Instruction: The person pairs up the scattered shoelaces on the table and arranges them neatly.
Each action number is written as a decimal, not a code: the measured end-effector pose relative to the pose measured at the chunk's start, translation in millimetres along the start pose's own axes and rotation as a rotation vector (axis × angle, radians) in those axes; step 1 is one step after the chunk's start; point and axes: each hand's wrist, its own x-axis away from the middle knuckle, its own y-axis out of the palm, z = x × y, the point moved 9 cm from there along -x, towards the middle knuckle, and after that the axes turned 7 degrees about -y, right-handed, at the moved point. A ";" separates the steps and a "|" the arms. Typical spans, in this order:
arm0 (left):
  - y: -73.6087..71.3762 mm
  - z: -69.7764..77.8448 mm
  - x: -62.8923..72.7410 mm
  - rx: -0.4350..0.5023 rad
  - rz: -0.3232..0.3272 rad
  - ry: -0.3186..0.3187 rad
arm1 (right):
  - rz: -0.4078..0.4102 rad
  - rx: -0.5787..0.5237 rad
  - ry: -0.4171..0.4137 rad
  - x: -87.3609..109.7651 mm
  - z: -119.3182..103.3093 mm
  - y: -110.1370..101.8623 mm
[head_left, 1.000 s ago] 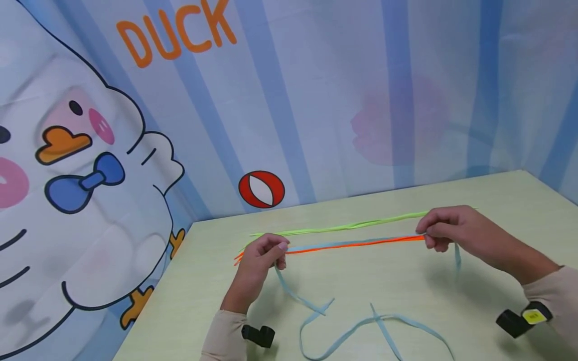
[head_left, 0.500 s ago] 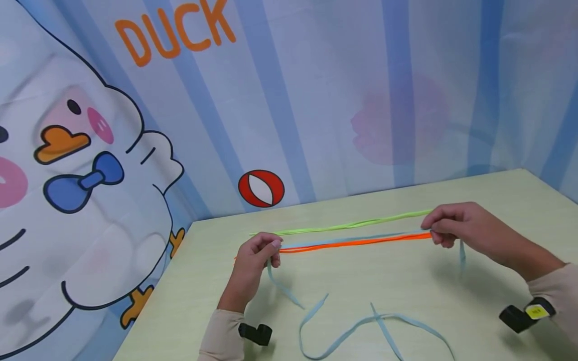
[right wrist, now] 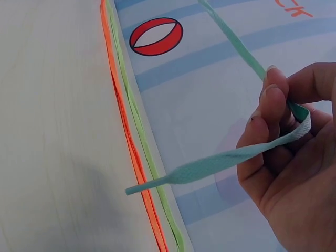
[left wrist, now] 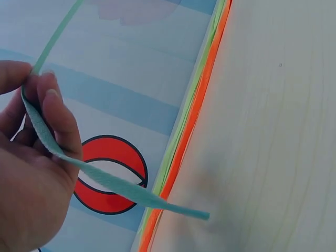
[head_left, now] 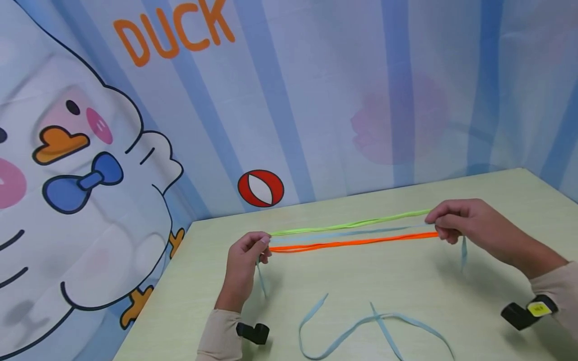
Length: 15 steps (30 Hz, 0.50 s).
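A pale blue-green flat shoelace (head_left: 352, 232) is stretched between my two hands, above the table. My left hand (head_left: 242, 263) pinches it close to one end between thumb and fingers, and my right hand (head_left: 469, 228) pinches it close to the other. Short tails with aglets hang from both hands; the left wrist view shows one shoelace tail (left wrist: 113, 182), the right wrist view the other tail (right wrist: 210, 164). Several orange shoelaces (head_left: 352, 243) lie straight on the table, with yellow-green shoelaces (head_left: 352, 224) parallel behind them. Hands hide the ends of both bundles in the head view.
Another pale blue shoelace (head_left: 381, 317) lies in loose curves at the table's near side, crossing itself. The pale wooden table (head_left: 510, 200) meets a printed curtain (head_left: 325, 125) along its back edge. A black wrist camera (head_left: 254, 333) sits on the left sleeve.
My hands have moved apart, the left one leftward and the right one slightly rightward and up, lifting the shoelace. Its left tail now hangs free, away from the curved lace.
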 end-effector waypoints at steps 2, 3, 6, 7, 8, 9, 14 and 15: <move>-1.8 -1.3 -0.5 0.009 0.011 -0.005 | 0.004 0.001 0.008 0.4 1.0 -0.8; -2.4 -2.6 -1.0 0.010 0.016 -0.010 | 0.002 -0.002 0.008 0.5 1.5 -0.9; -3.9 -4.7 -2.1 0.004 0.025 -0.019 | 0.001 -0.006 0.012 0.8 4.1 -1.8; -4.3 -5.2 -2.4 0.002 0.027 -0.022 | 0.002 -0.006 0.014 0.9 5.1 -2.4; -4.5 -5.9 -3.0 0.001 0.028 -0.024 | 0.003 -0.007 0.016 1.0 6.3 -3.0; -4.7 -6.2 -3.2 -0.002 0.029 -0.024 | 0.002 -0.007 0.019 1.0 7.8 -3.7; -4.0 -7.8 -4.4 -0.011 0.020 -0.029 | 0.000 0.012 0.046 0.6 15.0 -7.6; -3.6 -8.0 -4.6 -0.013 0.014 -0.028 | -0.001 0.018 0.050 0.4 16.0 -8.3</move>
